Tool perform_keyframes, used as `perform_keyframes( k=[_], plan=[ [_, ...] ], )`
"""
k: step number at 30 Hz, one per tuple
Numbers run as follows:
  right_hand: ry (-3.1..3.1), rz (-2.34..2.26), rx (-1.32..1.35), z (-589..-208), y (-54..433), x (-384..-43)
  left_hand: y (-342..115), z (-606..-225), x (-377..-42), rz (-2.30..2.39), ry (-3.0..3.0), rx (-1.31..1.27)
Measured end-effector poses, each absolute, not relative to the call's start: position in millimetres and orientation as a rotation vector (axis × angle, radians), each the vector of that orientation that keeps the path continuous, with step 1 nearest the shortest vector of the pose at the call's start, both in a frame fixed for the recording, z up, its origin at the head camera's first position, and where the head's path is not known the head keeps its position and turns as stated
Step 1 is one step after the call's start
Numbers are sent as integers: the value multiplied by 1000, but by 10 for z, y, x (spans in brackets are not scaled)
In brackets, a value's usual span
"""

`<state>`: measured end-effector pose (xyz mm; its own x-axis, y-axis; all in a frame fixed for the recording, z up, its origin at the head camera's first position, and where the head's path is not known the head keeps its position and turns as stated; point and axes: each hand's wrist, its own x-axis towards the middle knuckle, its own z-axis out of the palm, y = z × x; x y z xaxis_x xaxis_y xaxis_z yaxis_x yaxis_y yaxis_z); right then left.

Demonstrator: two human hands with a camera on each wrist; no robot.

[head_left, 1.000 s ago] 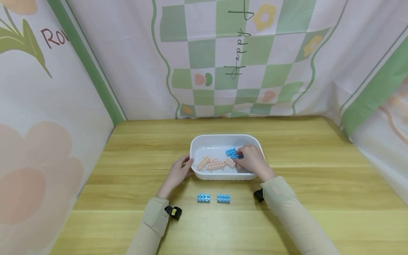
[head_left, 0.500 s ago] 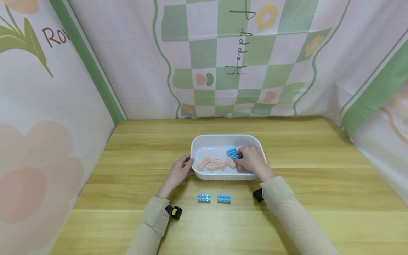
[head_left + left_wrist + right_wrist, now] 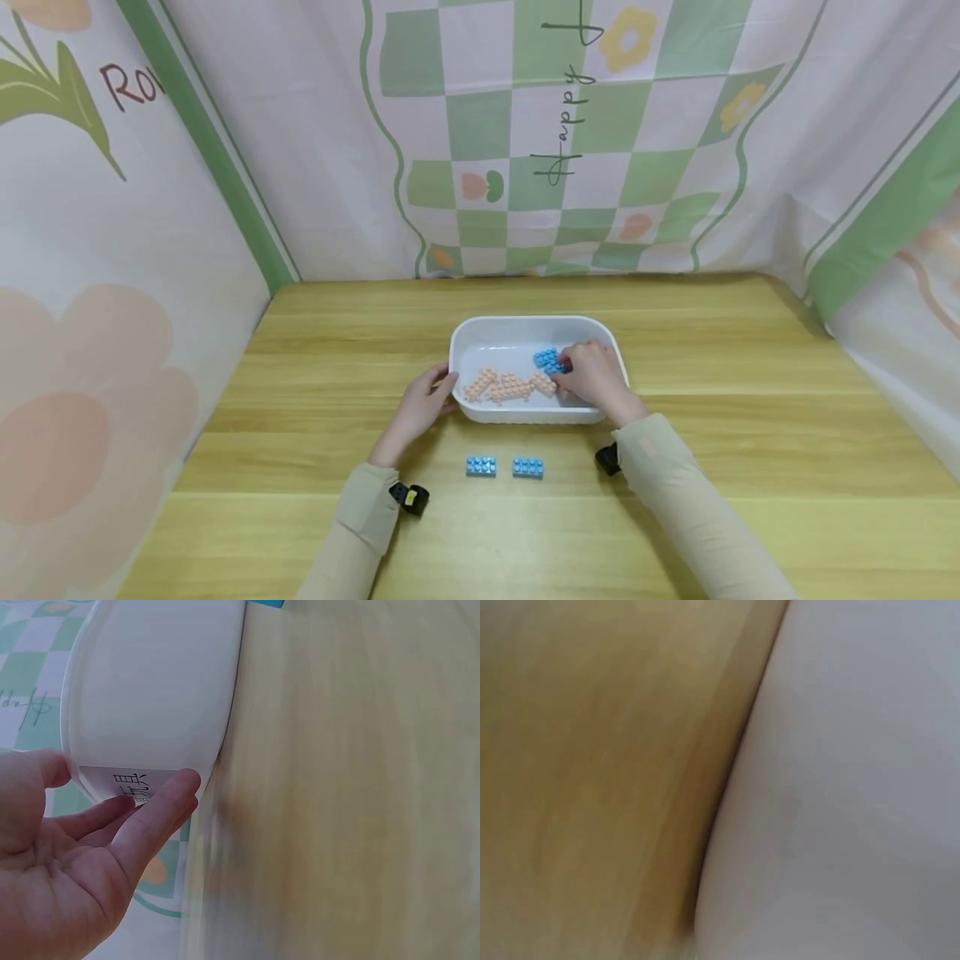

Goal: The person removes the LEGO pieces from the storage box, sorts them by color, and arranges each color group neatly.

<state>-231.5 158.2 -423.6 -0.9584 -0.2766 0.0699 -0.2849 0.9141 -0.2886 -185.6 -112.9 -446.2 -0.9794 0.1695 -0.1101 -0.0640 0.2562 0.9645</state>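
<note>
A white plastic box [image 3: 487, 412] stands on the wooden table. At its left end my left hand [image 3: 412, 412] holds it, thumb by the rim and fingers against the outer wall, as the left wrist view shows. My right hand [image 3: 596, 379] reaches inside at the right end. Its thumb and index finger pinch a blue toy brick [image 3: 555, 367], partly hidden by the hand. Another blue brick [image 3: 545, 357] lies touching it. Several peach bricks [image 3: 510, 387] line the box's near side. Two blue bricks, a left one [image 3: 481, 466] and a right one [image 3: 528, 467], lie before the box.
The wooden table [image 3: 337, 333] runs back to a printed curtain [image 3: 480, 125]. Dark lettering marks a label [image 3: 161, 780] on the box's left end. The right wrist view shows only blurred table and the white box wall [image 3: 840, 787].
Both hands stay in place at the box. The whole scene shifts very slightly to the right in the head view; no brick visibly changes place.
</note>
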Motion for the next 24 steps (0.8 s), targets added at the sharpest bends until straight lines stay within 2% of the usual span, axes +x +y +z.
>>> perform_keyframes(
  k=[24],
  plan=[
    [-2968, 462, 437, -4251, 1579, -2280, -1124, -4480, -1864, 1810, 2337, 110]
  ],
)
